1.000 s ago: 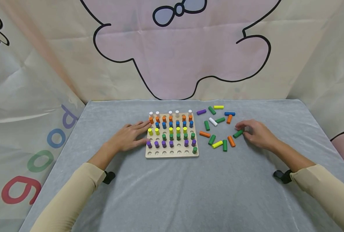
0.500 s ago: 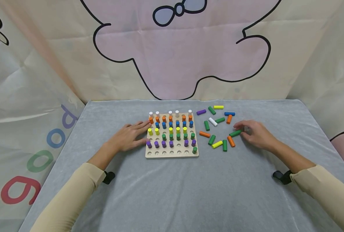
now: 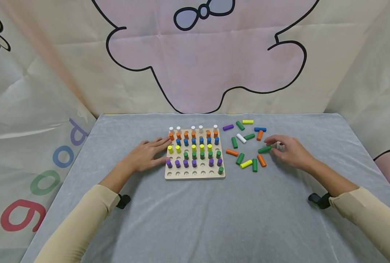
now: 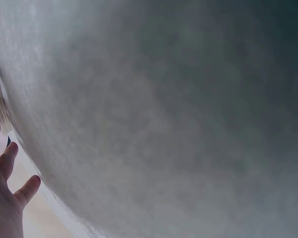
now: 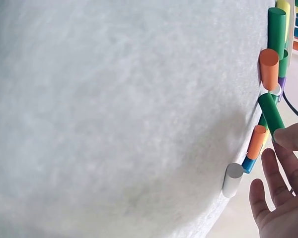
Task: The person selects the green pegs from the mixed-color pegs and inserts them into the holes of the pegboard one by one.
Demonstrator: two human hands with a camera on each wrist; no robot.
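My right hand [image 3: 288,151] pinches one end of a green peg [image 3: 264,149] between thumb and index finger, to the right of the loose pegs. The right wrist view shows this green peg [image 5: 271,111] tilted, with the other fingers spread. Under that hand lies a white peg [image 5: 232,179], mostly hidden in the head view. My left hand [image 3: 148,155] rests with extended fingers at the left edge of a wooden pegboard [image 3: 195,178]. White, orange, blue, yellow, green and purple pegs stand in its rows, with some holes unfilled. In the left wrist view the left fingers [image 4: 27,191] show at the lower left.
Several loose pegs lie scattered right of the board, among them an orange peg [image 3: 262,160], a yellow peg [image 3: 246,164], a blue peg [image 3: 260,129] and a purple peg [image 3: 228,127]. Grey cloth [image 3: 195,219] covers the table. A printed curtain [image 3: 195,73] hangs behind it.
My right fingers have shifted slightly left, and the green peg has moved left and turned closer to level. My left hand and the board have stayed in place.
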